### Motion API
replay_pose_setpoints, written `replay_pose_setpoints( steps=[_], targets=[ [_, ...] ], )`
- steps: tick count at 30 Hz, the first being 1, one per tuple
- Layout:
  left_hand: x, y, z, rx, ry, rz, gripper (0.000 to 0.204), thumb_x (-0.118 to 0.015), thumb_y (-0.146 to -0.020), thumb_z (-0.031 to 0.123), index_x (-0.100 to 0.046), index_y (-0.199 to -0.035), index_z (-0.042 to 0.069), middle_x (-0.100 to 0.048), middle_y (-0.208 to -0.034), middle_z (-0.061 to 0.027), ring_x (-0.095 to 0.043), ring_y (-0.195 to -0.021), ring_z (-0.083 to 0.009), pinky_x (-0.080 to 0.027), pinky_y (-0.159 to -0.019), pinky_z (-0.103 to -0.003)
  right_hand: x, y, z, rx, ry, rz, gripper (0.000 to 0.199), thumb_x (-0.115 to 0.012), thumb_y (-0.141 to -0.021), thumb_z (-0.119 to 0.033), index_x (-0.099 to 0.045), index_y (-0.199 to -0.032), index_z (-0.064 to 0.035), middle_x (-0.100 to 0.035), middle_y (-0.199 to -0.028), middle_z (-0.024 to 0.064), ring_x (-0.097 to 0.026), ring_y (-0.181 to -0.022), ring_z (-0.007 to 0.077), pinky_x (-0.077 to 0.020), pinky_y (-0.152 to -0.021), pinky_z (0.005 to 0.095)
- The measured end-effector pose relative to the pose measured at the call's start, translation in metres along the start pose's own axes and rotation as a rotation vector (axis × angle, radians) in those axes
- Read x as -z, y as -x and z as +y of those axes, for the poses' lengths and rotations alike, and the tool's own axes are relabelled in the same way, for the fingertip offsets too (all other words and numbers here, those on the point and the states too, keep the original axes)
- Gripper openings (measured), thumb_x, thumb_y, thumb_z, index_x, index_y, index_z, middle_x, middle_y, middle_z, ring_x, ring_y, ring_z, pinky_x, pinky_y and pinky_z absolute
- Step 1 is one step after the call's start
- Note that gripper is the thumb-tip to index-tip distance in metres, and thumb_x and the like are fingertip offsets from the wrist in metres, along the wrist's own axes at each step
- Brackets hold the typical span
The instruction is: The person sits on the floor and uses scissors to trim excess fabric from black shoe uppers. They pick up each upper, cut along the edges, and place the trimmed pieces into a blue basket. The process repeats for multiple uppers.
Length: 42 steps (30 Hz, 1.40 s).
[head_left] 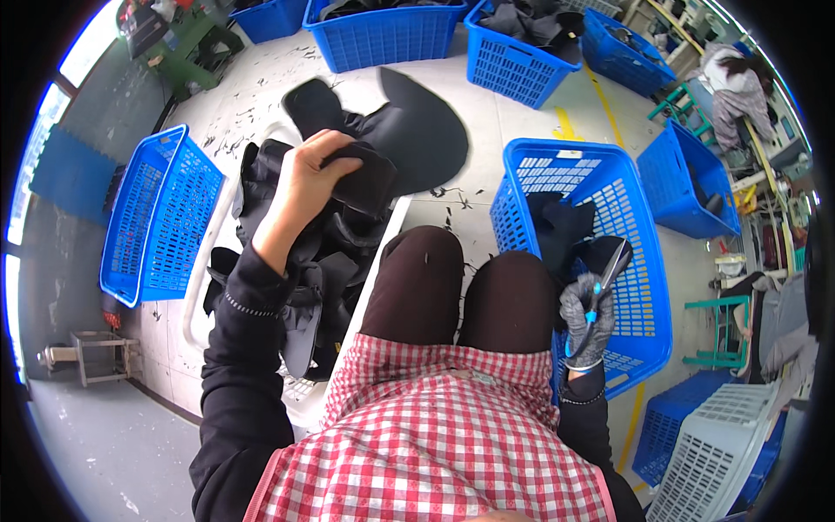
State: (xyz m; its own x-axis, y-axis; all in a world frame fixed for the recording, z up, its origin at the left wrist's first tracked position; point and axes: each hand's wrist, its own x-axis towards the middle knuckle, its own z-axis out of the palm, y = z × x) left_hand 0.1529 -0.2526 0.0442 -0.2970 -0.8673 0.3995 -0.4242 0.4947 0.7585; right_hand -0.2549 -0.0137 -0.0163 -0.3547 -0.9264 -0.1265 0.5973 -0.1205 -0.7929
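My bare left hand is closed on the edge of a black fabric piece with a wide, rounded, brim-like flap. The piece hangs above a white basket filled with similar dark pieces. My right hand, in a grey glove, is closed around a pair of scissors whose blades point up and away from me. That hand is over the near left side of a blue basket, which has several black pieces inside.
A tall blue basket stands at the left. More blue baskets line the far floor, several holding dark pieces. Black scraps lie on the pale floor. Teal stools and another person are at the right.
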Motion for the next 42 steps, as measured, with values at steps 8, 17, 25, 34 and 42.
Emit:
replay_pose_setpoints(
  steps=[8, 17, 25, 34, 42],
  targets=[
    [-0.080, 0.093, 0.159, -0.267, 0.010, -0.523, 0.026, -0.079, -0.079, 0.007, -0.071, -0.103, 0.003, -0.068, -0.094, -0.0107, -0.070, -0.089, -0.0315, -0.056, -0.078, -0.037, -0.058, 0.071, -0.036, -0.220, 0.064, -0.334, 0.035, -0.066, -0.102, -0.021, -0.059, -0.127, 0.0029, -0.068, -0.116, 0.0164, -0.066, -0.108, 0.0246, -0.0528, -0.099, 0.0395],
    [-0.132, 0.137, 0.131, -0.009, 0.226, -0.486, 0.024, -0.076, -0.085, 0.000, -0.072, -0.108, -0.001, -0.071, -0.092, -0.0056, -0.069, -0.088, -0.0124, -0.055, -0.080, -0.027, 0.023, 0.112, 0.034, 0.008, 0.991, -0.363, 0.052, -0.081, -0.089, -0.009, -0.058, -0.136, -0.0034, -0.069, -0.123, 0.0116, -0.066, -0.109, 0.0215, -0.0530, -0.098, 0.0350],
    [-0.137, 0.113, 0.108, 0.053, 0.360, -0.606, 0.027, -0.077, -0.090, 0.021, -0.074, -0.112, 0.005, -0.076, -0.092, -0.0118, -0.074, -0.084, -0.0235, -0.055, -0.080, -0.032, 0.008, 0.105, 0.042, -0.196, 0.864, -0.450, 0.063, -0.077, -0.093, -0.017, -0.049, -0.148, -0.0001, -0.061, -0.141, 0.0147, -0.058, -0.125, 0.0215, -0.0489, -0.106, 0.0354],
    [-0.137, 0.125, 0.113, -0.021, 0.200, -0.491, 0.022, -0.074, -0.095, 0.021, -0.073, -0.105, 0.001, -0.072, -0.088, -0.0080, -0.069, -0.082, -0.0168, -0.055, -0.078, -0.029, -0.002, 0.109, 0.043, -0.085, 0.854, -0.482, 0.057, -0.077, -0.093, -0.012, -0.053, -0.144, -0.0013, -0.062, -0.136, 0.0168, -0.061, -0.122, 0.0241, -0.0512, -0.103, 0.0363],
    [-0.139, 0.127, 0.113, -0.064, 0.225, -0.416, 0.022, -0.076, -0.091, 0.025, -0.076, -0.101, 0.006, -0.074, -0.088, -0.0116, -0.073, -0.083, -0.0287, -0.056, -0.075, -0.036, -0.007, 0.108, 0.033, -0.235, 0.669, -0.511, 0.058, -0.076, -0.095, -0.016, -0.051, -0.145, -0.0003, -0.062, -0.138, 0.0174, -0.061, -0.122, 0.0253, -0.0507, -0.103, 0.0357]
  ],
)
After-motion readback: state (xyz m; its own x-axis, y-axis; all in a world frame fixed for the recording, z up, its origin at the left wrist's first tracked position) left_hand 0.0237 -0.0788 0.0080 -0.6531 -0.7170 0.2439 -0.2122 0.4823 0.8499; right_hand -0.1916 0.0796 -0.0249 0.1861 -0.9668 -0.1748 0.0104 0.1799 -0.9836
